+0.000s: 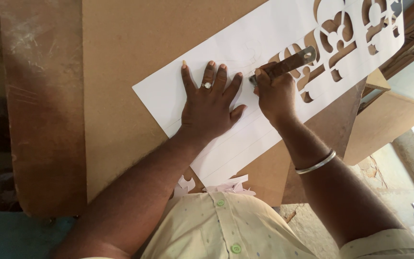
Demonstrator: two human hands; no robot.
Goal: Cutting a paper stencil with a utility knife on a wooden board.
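Starting nearest, at the shirt (226, 225): noticing white scraps (226, 184) lying by the near edge of the counter (120, 43), offcuts by the look of them.

Moving up: pressing the left hand (209, 108) flat on the sheet (168, 91), fingers (186, 76) spread wide and straight, gripping nothing, only pinning the paper down. Wearing a ring (207, 85) on one of them.

Just beside it: closing the right hand (274, 93) tight around a knife (288, 61), fingers (264, 79) curled fully about the metal handle, the butt sticking out up and to the right. Setting the tip to the paper close to the left thumb, though not showing the blade itself clearly enough to tell how deep it is. Wearing a bangle (316, 163) on that wrist.

Lying slantwise across the counter, the sheet, running from the near left to the far right corner of the view.

Judging progress along it: having the far right part already opened into curved cut-outs (334, 33), brown showing through them. Working now at the boundary between cut and uncut paper, roughly midway. Leaving the whole near left part whole and white, carrying only faint ruled lines and a faint drawn curve (245, 52) above the left fingers. Estimating about half done, about half left to cut.
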